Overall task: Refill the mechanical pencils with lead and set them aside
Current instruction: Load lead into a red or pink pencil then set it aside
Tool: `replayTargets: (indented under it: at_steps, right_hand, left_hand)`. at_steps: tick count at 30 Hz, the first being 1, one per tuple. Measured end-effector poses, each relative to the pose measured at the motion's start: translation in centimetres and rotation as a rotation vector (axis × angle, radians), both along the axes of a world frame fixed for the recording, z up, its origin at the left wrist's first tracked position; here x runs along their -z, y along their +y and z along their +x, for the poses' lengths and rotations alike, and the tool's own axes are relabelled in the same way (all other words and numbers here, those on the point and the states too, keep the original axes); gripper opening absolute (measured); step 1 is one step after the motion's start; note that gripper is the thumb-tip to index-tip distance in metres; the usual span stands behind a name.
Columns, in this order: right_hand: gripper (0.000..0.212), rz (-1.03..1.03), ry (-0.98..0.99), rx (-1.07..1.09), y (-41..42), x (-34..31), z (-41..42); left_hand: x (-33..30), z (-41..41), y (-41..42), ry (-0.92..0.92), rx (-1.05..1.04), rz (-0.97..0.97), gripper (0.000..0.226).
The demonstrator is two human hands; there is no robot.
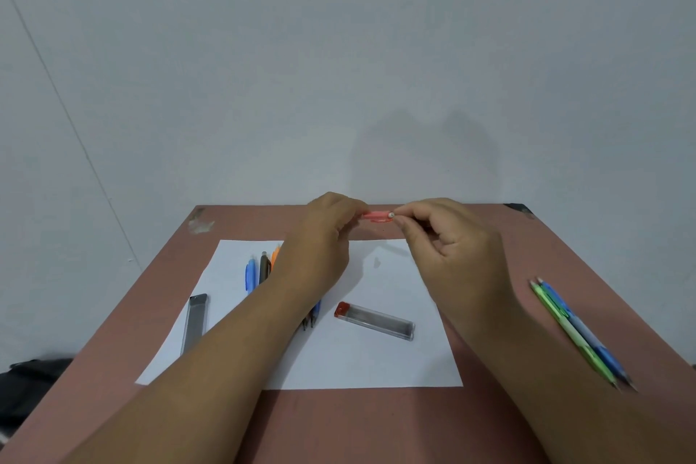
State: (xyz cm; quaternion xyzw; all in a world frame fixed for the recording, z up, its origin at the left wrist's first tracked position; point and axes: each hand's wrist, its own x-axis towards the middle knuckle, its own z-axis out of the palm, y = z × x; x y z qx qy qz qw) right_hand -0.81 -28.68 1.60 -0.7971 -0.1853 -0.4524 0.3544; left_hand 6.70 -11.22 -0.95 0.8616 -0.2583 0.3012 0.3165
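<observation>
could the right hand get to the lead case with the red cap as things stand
Probably yes, once free: the lead case lies uncovered on the paper just below the right hand, nothing between them. But that hand is pinching the red pencil now.

Both forearms are crossing the white paper sheet from the near edge, and the left forearm is covering part of the row of mechanical pencils on the sheet's left half — only their far ends and a few tips are showing. A grey lead case is lying near the sheet's left edge, and a clear lead case with a red cap is lying slanted between the forearms. The sheet's near strip and far-right part are lying bare. On the brown table, a green pencil and a blue pencil are lying side by side near the right edge — the right forearm is passing just beside them.
</observation>
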Motion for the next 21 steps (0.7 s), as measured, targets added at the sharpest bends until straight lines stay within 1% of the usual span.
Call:
replayTargets:
  at_steps: [2, 6, 8, 11, 13, 16, 19, 20, 21]
  right_hand:
    - [0.006, -0.018, 0.041, 0.002, -0.15, 0.13, 0.14]
    - [0.008, -0.081, 0.099, 0.041, -0.53, 0.34, 0.48]
    - [0.010, -0.107, 0.130, 0.053, -0.73, 0.41, 0.68]
    - [0.011, -0.091, 0.185, 0.054, -0.89, 0.45, 0.71]
    - [0.010, -0.058, 0.189, 0.068, -0.84, 0.41, 0.56]
    - [0.009, 0.080, 0.235, 0.054, -0.51, 0.23, 0.20]
    - [0.021, 0.238, 0.367, 0.009, -0.24, 0.17, 0.34]
    - [0.025, 0.254, 0.412, 0.009, -0.25, 0.31, 0.57]
    - [0.026, 0.218, 0.451, 0.029, -0.32, 0.56, 0.89]
  left_hand:
    - [0.09, 0.19, 0.18, -0.030, -0.038, -0.001, 0.031]
    - [0.17, 0.46, 0.49, -0.077, -0.107, -0.014, 0.044]
    - [0.15, 0.53, 0.54, -0.114, -0.120, -0.017, 0.048]
    - [0.11, 0.29, 0.40, -0.157, -0.109, -0.008, 0.054]
    - [0.12, 0.31, 0.37, -0.171, -0.090, 0.011, 0.052]
    - [0.33, 0.58, 0.31, -0.165, -0.080, 0.028, 0.046]
    - [0.44, 0.47, 0.04, -0.112, -0.087, -0.024, 0.037]
    - [0.40, 0.38, -0.02, -0.095, -0.095, -0.040, 0.035]
    - [0.33, 0.32, -0.04, -0.088, -0.103, -0.051, 0.033]
